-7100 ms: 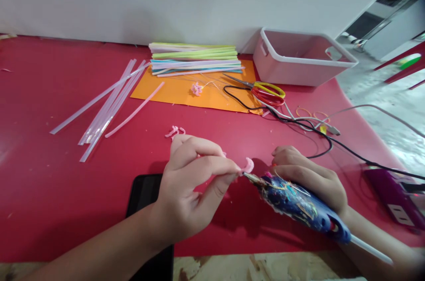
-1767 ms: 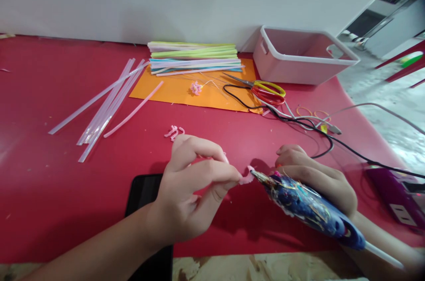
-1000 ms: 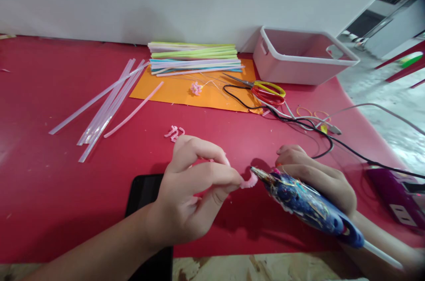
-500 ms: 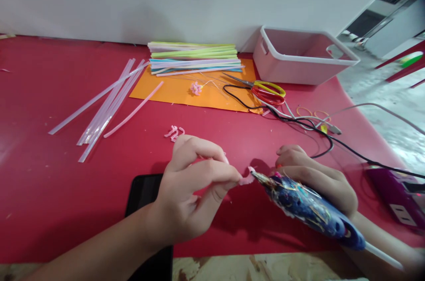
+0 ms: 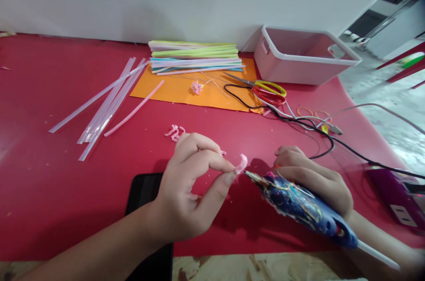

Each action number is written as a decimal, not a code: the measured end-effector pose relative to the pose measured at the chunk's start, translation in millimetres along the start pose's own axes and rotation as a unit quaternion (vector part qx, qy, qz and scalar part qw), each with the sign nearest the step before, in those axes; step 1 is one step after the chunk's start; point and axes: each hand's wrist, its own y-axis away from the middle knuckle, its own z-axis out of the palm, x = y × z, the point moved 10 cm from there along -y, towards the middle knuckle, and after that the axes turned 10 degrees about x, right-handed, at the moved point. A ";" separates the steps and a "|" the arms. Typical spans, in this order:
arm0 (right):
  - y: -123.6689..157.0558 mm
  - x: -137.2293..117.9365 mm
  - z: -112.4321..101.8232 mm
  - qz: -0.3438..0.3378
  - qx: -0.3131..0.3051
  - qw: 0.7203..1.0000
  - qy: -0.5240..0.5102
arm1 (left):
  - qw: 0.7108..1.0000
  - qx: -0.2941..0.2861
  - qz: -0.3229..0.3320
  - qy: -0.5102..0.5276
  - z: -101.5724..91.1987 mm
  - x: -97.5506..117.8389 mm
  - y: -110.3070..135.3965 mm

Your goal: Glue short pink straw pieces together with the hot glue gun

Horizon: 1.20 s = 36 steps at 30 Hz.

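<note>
My left hand pinches a small curled pink straw piece between thumb and forefinger, just above the red table. My right hand grips a blue patterned glue gun, its nozzle pointing left and a short gap away from the pink piece. A clear glue stick juts from the back of the gun. Several more pink curled bits lie on the table beyond my left hand.
A black phone lies under my left wrist. Farther back lie clear glue sticks, orange paper with a small pink flower, stacked coloured straws, scissors, cables and a white bin. A purple power strip sits right.
My left hand has lifted the pink piece slightly up and away from the glue gun nozzle, which touched it half a second ago. The glue gun has shifted a little left.
</note>
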 end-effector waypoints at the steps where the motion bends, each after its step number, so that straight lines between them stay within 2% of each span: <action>1: 0.4 0.2 0.9 0.001 -0.001 1.000 -0.003 | 1.000 -0.001 -0.002 0.002 0.3 -0.3 0.0; 36: -1.9 0.9 1.2 0.001 -0.005 1.000 0.007 | 1.000 -0.006 0.016 0.015 0.1 2.4 1.1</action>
